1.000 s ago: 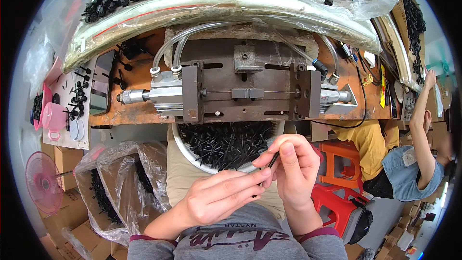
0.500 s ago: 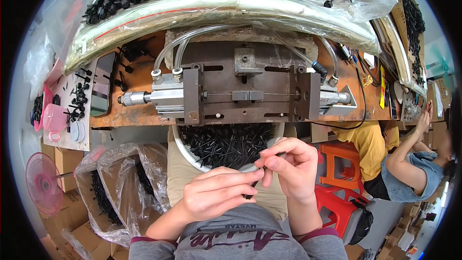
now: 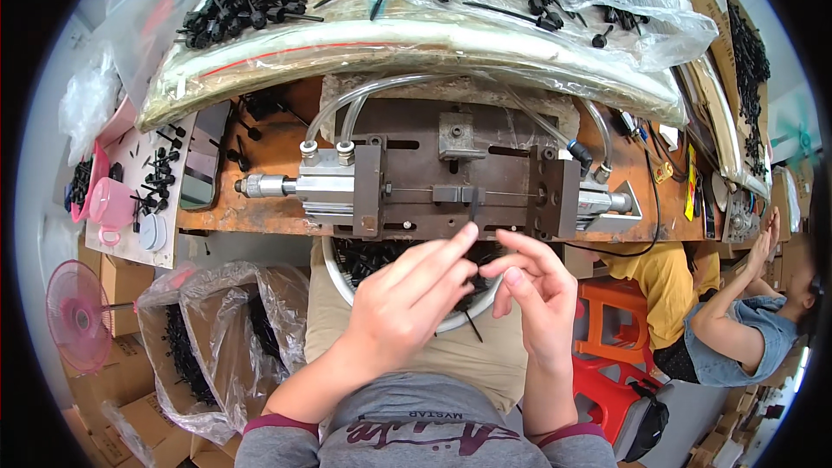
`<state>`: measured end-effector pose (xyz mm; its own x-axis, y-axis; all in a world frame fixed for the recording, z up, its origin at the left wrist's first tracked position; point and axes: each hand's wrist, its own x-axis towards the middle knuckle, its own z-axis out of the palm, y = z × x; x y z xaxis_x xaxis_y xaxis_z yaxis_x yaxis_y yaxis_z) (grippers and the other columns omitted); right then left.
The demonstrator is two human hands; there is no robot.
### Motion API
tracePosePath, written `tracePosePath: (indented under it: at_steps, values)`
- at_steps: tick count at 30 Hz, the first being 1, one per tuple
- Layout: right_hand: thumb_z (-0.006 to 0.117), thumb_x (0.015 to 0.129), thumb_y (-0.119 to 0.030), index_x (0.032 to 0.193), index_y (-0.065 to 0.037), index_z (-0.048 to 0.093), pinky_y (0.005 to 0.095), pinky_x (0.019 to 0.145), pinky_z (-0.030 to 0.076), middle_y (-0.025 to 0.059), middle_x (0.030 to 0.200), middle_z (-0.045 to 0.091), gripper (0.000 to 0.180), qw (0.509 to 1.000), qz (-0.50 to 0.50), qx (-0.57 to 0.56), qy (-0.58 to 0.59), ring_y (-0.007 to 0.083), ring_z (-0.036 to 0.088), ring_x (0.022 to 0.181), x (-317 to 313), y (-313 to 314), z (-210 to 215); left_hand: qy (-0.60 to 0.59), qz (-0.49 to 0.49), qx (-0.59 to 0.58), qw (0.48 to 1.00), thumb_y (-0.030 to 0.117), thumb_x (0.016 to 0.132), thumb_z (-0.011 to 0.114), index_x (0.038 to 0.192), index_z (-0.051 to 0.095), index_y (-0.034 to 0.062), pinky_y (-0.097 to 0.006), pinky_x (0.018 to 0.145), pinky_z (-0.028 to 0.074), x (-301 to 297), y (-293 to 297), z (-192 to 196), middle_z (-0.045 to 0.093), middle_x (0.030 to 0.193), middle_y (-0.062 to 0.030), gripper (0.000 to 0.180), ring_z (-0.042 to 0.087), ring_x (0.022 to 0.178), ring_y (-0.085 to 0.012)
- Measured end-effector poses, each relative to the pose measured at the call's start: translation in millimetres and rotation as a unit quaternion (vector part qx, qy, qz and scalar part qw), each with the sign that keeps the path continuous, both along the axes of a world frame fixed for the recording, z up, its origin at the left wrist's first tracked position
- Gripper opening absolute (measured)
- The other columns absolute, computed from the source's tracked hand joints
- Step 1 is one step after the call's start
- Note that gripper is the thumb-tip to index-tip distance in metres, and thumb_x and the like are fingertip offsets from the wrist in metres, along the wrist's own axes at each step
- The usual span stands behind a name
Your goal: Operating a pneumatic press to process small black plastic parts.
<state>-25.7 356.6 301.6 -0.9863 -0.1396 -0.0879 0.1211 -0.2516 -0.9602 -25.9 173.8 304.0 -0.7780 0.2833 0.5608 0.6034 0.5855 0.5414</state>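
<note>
Your left hand (image 3: 403,303) grips a thin black stick (image 3: 474,204) near the fingertips, its blurred upper end in front of the small metal block (image 3: 446,195) of the brown clamp machine (image 3: 416,210). Your right hand (image 3: 537,299) is just beside it, fingers spread and bent, with nothing visible in them. Both hands partly cover the white bowl (image 3: 333,272) of black pieces at your lap. Silver cylinders (image 3: 325,195) flank the block, and clear hoses (image 3: 390,83) arch behind them. Beyond, a long plastic-wrapped bundle (image 3: 416,38) crosses the back, with a heap of black parts (image 3: 247,13) on it. The worktop (image 3: 251,212) is scuffed orange-brown wood; near its left end is a pink cup (image 3: 111,202). Lower left you have a pink fan (image 3: 80,316) and plastic-lined boxes (image 3: 225,338); to your right, orange (image 3: 614,316) and red stools, and a co-worker (image 3: 737,334) in blue.
</note>
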Motion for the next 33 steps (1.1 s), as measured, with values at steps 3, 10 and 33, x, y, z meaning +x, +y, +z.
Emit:
tracePosePath:
  at_steps: [3,10,33]
  values:
    - [0.059,0.090,-0.003,0.114,0.004,0.060,0.0187,0.053,0.047,0.0116,0.089,0.069,0.024,0.999,-0.005,0.038,0.002,0.0061,0.056,0.059,5,5,-4,0.034,0.058,-0.080,0.995,0.007,0.067,0.075,0.087,0.066,0.0001,-0.030,0.070,0.052,-12,5,-6,0.063,0.120,-0.0126,0.023,0.065,0.081,-0.0214]
    - [0.059,0.090,-0.002,0.105,0.004,0.062,0.0183,0.054,0.046,0.0124,0.085,0.069,0.017,0.998,-0.010,0.068,0.015,0.0055,0.056,0.058,12,8,-1,0.026,0.097,-0.155,0.983,0.009,0.067,0.075,0.086,0.067,0.0022,-0.027,0.059,0.048,-16,10,0,0.065,0.117,-0.0107,0.021,0.061,0.061,-0.0155]
    - [0.067,0.079,-0.008,0.096,-0.002,0.066,0.0385,0.081,0.049,0.0106,0.091,0.067,0.018,0.698,-0.127,0.434,0.555,0.0285,0.061,0.094,-191,-69,120,0.019,0.059,-0.102,0.993,0.009,0.068,0.075,0.087,0.067,0.0055,-0.028,0.051,0.047,-14,1,0,0.065,0.118,-0.0100,0.021,0.054,0.049,-0.0192]
